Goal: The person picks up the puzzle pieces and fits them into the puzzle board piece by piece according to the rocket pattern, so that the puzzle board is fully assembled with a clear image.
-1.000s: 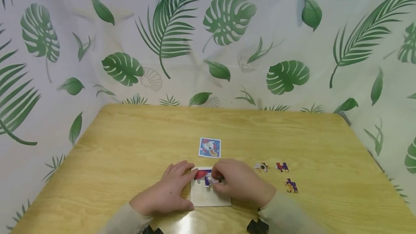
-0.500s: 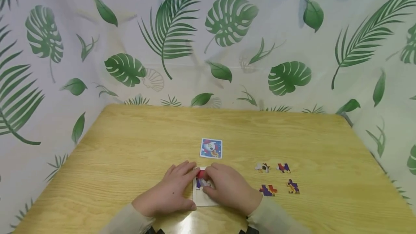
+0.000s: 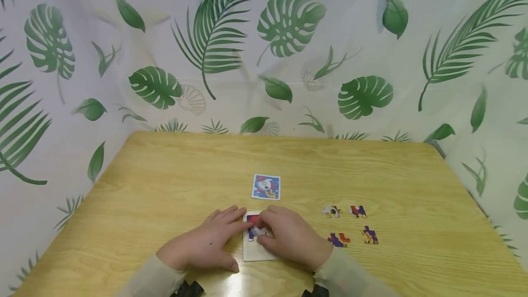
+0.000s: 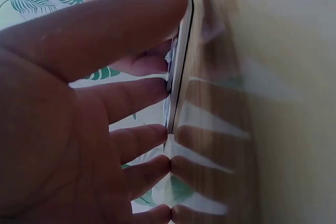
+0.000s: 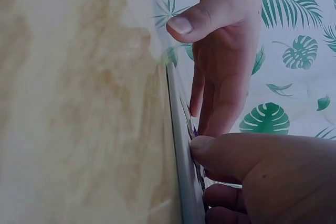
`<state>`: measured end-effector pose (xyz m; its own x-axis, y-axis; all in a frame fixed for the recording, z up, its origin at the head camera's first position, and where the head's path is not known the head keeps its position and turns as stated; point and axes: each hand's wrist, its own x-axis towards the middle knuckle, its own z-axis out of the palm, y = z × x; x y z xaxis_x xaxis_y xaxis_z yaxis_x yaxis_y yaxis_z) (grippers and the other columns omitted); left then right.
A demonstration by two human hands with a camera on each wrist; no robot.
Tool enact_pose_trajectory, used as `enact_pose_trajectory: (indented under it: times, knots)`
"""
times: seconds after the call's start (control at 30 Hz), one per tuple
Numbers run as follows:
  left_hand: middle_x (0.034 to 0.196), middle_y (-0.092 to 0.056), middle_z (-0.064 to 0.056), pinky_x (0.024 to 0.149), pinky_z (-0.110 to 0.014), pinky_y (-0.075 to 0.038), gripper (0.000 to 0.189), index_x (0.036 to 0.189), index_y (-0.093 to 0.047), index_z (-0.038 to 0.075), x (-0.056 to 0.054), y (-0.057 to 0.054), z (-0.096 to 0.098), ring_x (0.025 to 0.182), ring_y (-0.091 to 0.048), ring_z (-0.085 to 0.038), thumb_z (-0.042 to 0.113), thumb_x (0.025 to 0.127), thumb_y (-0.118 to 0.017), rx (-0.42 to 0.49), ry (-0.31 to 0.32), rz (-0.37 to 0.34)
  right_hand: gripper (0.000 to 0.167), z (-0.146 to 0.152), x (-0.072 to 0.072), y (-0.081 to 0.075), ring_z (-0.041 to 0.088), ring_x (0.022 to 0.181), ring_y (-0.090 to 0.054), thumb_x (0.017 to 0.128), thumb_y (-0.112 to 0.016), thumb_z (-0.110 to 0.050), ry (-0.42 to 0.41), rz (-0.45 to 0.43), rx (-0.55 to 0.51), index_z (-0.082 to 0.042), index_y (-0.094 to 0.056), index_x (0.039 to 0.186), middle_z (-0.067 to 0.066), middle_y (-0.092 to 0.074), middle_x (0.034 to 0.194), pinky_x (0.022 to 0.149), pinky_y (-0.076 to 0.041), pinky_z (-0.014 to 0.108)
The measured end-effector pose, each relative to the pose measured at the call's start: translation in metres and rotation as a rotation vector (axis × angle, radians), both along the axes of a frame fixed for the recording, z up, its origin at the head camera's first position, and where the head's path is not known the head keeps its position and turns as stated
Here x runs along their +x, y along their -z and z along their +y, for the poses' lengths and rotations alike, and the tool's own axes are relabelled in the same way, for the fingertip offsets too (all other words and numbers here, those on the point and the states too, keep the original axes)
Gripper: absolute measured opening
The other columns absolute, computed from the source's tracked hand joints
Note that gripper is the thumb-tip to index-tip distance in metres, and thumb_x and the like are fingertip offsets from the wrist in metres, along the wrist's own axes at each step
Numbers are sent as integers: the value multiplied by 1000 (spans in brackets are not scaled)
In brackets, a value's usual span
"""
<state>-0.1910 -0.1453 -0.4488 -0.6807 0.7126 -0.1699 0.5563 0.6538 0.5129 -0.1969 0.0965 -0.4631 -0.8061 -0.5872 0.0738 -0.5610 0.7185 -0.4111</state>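
1. Right hand (image 3: 293, 237) hides right side of puzzle board (image 3: 256, 254) from me; puzzle piece (image 3: 259, 232) at fingertips mostly covered.
2. Left hand (image 4: 52, 124) cut by left wrist view's edge.
3. Card (image 3: 266, 187): fine details too small for me.
4. Sleeves (image 3: 350, 273) cut at head view's bottom.

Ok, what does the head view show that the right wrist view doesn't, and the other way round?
Only the head view: the picture card and four loose puzzle pieces to the right of the board.
Only the right wrist view: the board edge-on and the palm side of the left hand.
Both: left hand, right hand, board, wood-grain table and leaf-print backdrop.
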Motion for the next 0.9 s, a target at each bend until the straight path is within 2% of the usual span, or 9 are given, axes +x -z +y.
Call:
enact_pose_trajectory:
  times: [0.13,0.33,0.53,0.9]
  knots:
    - [167,-21,-10,118,-62,-12,93,157,-40,19,3,0,-3,153,-14,-34,45,79,-82,-4,9,-16,23,0,1,0,5,75,-50,89,-77,-35,-16,-26,9,-21,-72,107,-14,-54,89,71,-47,27]
    - [166,-23,-10,118,-61,-15,89,157,-40,23,4,-3,-7,152,-16,-34,47,81,-80,-19,36,27,23,-2,0,1,6,75,-49,89,-76,-35,-17,0,7,-23,-72,109,-14,-54,90,71,-47,27]
    - [166,-25,-10,118,-60,-17,80,154,-46,25,4,-6,-12,152,-17,-35,50,85,-76,-45,37,-4,21,-5,1,4,6,73,-48,88,-76,-35,-31,-5,-4,-23,-72,106,-14,-52,88,68,-45,26]
    - [165,-26,-10,118,-57,-19,71,153,-48,25,0,-8,-5,152,-18,-34,49,90,-71,-34,39,14,14,3,-1,-2,4,72,-49,90,-75,-32,-35,-17,-41,-25,-77,102,-14,-55,89,66,-45,24]
